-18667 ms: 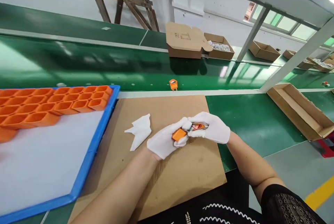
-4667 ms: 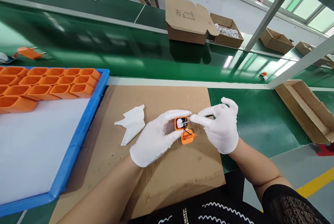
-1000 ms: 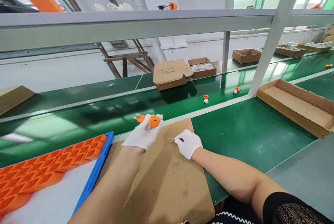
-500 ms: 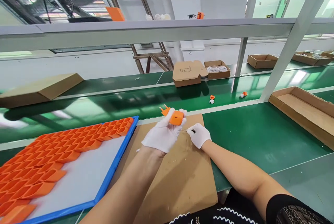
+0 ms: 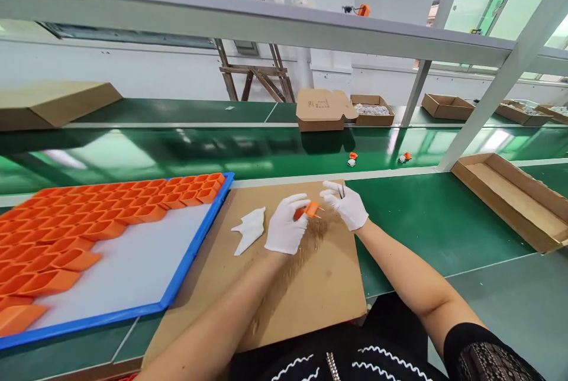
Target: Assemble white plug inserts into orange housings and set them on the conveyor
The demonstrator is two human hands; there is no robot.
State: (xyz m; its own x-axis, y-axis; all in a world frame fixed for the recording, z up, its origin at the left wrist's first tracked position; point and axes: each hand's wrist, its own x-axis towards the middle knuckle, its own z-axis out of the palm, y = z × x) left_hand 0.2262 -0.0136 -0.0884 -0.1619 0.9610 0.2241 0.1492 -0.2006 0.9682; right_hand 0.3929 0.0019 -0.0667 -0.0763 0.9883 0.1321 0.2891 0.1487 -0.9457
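Observation:
Both my hands wear white gloves and hover over a brown cardboard sheet [image 5: 284, 298]. My left hand [image 5: 286, 227] is closed on a small orange plug part [image 5: 309, 210] with metal prongs pointing right. Close to its right, my right hand [image 5: 348, 203] pinches thin metal tweezers [image 5: 342, 191], their tips pointing up, fingers partly spread. A crumpled white cloth [image 5: 249, 230] lies on the cardboard left of my left hand.
A blue tray [image 5: 195, 251] with several orange shells [image 5: 89, 221] lies on the left. Small orange parts [image 5: 352, 159] sit on the green conveyor belt [image 5: 177, 150] behind. Cardboard boxes [image 5: 323, 110] stand beyond it, and an open flat box [image 5: 510, 200] at right.
My hands have come down and back from the belt's edge to the middle of the cardboard. The left hand now holds a smaller pronged orange piece; the view has tilted down.

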